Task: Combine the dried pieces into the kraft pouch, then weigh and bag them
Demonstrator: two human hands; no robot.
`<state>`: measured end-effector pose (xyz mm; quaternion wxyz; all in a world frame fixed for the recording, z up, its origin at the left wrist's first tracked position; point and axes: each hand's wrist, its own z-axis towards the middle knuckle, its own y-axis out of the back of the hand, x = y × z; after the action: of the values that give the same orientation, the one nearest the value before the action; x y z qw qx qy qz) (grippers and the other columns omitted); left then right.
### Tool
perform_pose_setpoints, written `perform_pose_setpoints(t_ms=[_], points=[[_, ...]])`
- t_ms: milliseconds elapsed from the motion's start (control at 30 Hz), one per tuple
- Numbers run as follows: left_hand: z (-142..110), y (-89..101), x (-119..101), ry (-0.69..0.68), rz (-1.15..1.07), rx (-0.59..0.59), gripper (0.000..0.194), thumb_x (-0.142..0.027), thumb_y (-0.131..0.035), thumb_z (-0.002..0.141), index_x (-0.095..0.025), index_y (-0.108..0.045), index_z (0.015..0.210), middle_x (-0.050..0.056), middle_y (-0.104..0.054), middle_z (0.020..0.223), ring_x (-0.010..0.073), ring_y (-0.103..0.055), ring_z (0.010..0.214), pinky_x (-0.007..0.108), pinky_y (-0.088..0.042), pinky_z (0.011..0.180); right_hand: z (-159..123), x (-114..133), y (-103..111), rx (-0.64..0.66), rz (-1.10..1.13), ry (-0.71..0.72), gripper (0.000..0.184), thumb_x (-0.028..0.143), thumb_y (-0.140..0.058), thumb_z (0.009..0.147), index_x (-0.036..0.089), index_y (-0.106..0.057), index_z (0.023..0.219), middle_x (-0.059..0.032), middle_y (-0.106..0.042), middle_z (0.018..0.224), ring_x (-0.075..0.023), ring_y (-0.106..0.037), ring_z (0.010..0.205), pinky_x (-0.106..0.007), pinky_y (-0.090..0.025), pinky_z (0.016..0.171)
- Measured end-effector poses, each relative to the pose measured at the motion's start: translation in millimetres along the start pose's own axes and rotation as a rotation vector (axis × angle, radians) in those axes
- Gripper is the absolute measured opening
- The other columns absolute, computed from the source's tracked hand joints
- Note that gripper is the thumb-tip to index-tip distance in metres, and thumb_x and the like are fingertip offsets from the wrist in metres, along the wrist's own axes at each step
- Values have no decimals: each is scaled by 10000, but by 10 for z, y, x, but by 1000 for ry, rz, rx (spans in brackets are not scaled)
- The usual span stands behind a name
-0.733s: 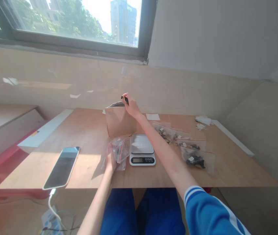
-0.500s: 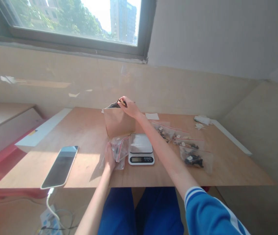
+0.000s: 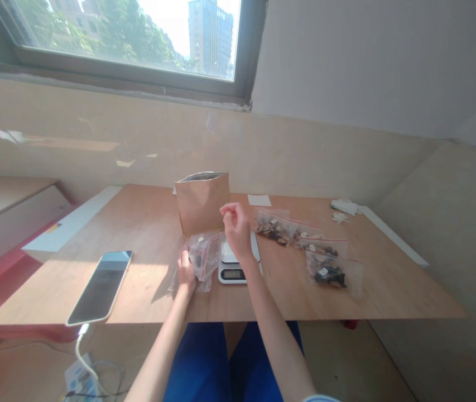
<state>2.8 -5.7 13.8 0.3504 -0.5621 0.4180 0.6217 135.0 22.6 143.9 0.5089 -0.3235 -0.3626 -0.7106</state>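
My left hand [image 3: 186,272] is closed on the left side of a clear zip bag [image 3: 206,258] with a red seal line. This bag lies on the table, left of a white kitchen scale [image 3: 226,274] with a small display. Above the scale's pan is my right hand [image 3: 238,228], fingers curled in; whatever they hold is hidden. Behind the zip bag and the scale stands a brown paper pouch [image 3: 202,204], its top gaping.
Several zip bags of dark and tan dried pieces [image 3: 330,277] lie right of the scale. A phone [image 3: 100,287] on a white cable rests at the left front edge. Toward the back are a white paper [image 3: 259,200] and crumpled white tissue [image 3: 345,206].
My right hand has come down and toward me from the paper pouch's mouth to above the scale. The tan and dark pieces seen in its fingers no longer show. My left hand stays put.
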Motion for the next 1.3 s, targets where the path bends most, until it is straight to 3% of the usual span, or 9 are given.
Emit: perform_pose_setpoints(t_ms=[100, 200, 300, 467, 567, 733, 900, 1033, 1300], points=[[-86, -20, -78, -9, -2, -88, 347, -406, -280, 880, -183, -518, 996, 105, -606, 936, 254, -554, 998, 374, -462, 826, -595, -175, 2, -9, 16, -232, 187, 143, -359, 799, 206, -529, 748, -37, -592, 785, -171, -566, 759, -301, -467, 724], [-213, -39, -167, -79, -21, -69, 341, -489, -290, 869, -218, -495, 896, 36, -565, 765, 206, -561, 758, 337, -472, 698, -966, -277, -60, 167, 24, -250, 175, 164, -425, 808, 209, -594, 792, -57, -617, 891, -192, -586, 877, -325, -472, 819], [-327, -51, -230, -149, -20, -55, 327, -519, -322, 855, -228, -471, 870, 9, -533, 703, 184, -524, 665, 318, -446, 648, -1107, -272, -106, 246, 55, -242, 178, 242, -496, 841, 218, -611, 975, -74, -607, 1018, -212, -577, 995, -364, -450, 920], [-393, -60, -376, -226, -8, 18, 272, -481, -408, 824, -225, -497, 846, 20, -589, 775, 175, -547, 711, 301, -442, 694, -1118, -240, 5, 394, 34, -201, 280, 270, -474, 889, 273, -573, 1152, -73, -534, 1222, -215, -469, 1200, -415, -335, 1069], [-365, -38, -515, -244, -51, 153, 260, -455, -424, 824, -218, -525, 850, 34, -622, 884, 184, -571, 844, 289, -444, 773, -1086, -247, 116, 513, 12, -174, 340, 255, -484, 888, 301, -526, 1223, -55, -510, 1280, -212, -407, 1265, -436, -287, 1099], [-280, 31, -614, -164, -66, 407, 267, -459, -455, 816, -217, -561, 855, 7, -607, 804, 163, -548, 754, 259, -437, 712, -983, -271, 175, 534, -23, -138, 374, 219, -468, 888, 298, -492, 1253, -63, -544, 1227, -204, -466, 1203, -431, -337, 1060], [-262, 21, -583, -105, -110, 447, 419, -495, -368, 851, -192, -608, 1016, 63, -639, 1028, 203, -572, 918, 299, -451, 811, -907, -383, 146, 503, -68, -95, 341, 190, -464, 873, 272, -536, 1196, -73, -551, 1213, -205, -481, 1183, -413, -349, 1046], [-310, -22, -587, -164, -146, 489, 458, -499, -377, 866, -196, -568, 1152, 71, -612, 1150, 210, -548, 1060, 321, -413, 942, -866, -475, 126, 506, -80, -83, 340, 163, -464, 857, 267, -557, 1167, -57, -590, 1134, -197, -501, 1146, -413, -343, 1046], [-354, -25, -534, -38, -95, 431, 336, -386, -444, 838, -196, -605, 1063, 65, -635, 1122, 215, -552, 1095, 321, -405, 957, -825, -465, 201, 609, -90, -86, 289, 171, -469, 859, 264, -588, 1105, -47, -614, 1126, -195, -510, 1163, -411, -337, 1061]])
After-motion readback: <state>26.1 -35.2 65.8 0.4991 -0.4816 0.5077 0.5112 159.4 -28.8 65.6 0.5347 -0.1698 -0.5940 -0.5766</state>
